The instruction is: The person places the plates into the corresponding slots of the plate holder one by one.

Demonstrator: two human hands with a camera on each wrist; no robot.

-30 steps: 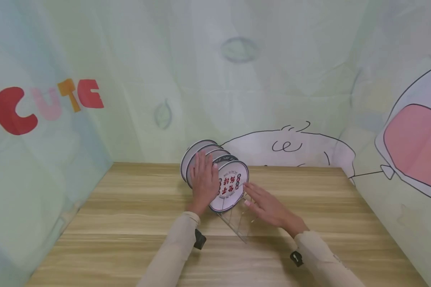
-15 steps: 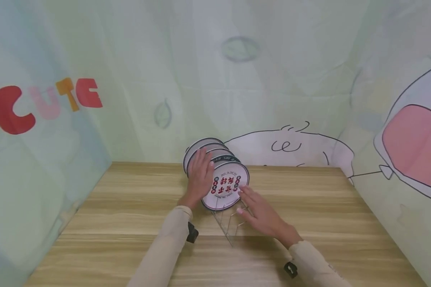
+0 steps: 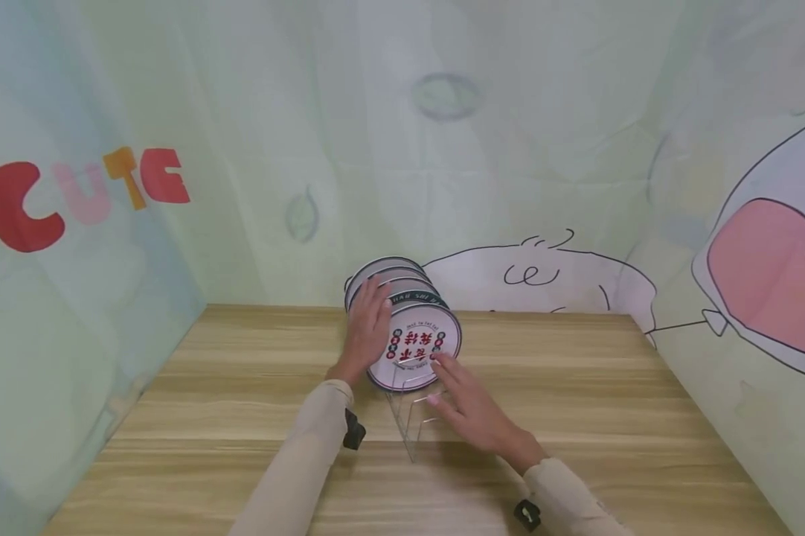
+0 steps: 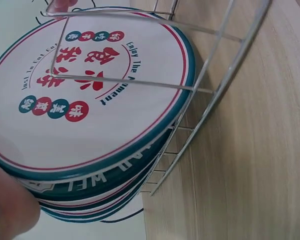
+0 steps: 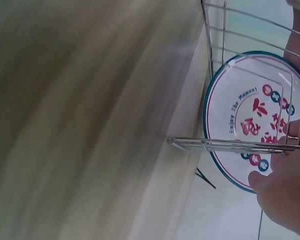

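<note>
Several round plates stand on edge, one behind another, in a metal wire rack (image 5: 217,146) on the table. The front plate (image 3: 417,339) is white with a dark green rim and red printed characters. My left hand (image 3: 365,327) lies along the left side of the plates, fingers straight. On the right, my right hand (image 3: 472,406) has its fingers extended at the rack's wires and the front plate's lower right edge. The right wrist view shows the right thumb (image 5: 260,181) in front of the plate. Part of the rack is hidden behind the plates.
The wood-grain table (image 3: 255,417) reaches back to a pale printed cloth wall (image 3: 255,186) close behind the plates. Similar cloth walls rise on the left and right. Bare rack slots extend toward me from the front plate.
The rack has turned, its near end swinging left, so the front plate faces me more squarely. Both hands have shifted left with it.
</note>
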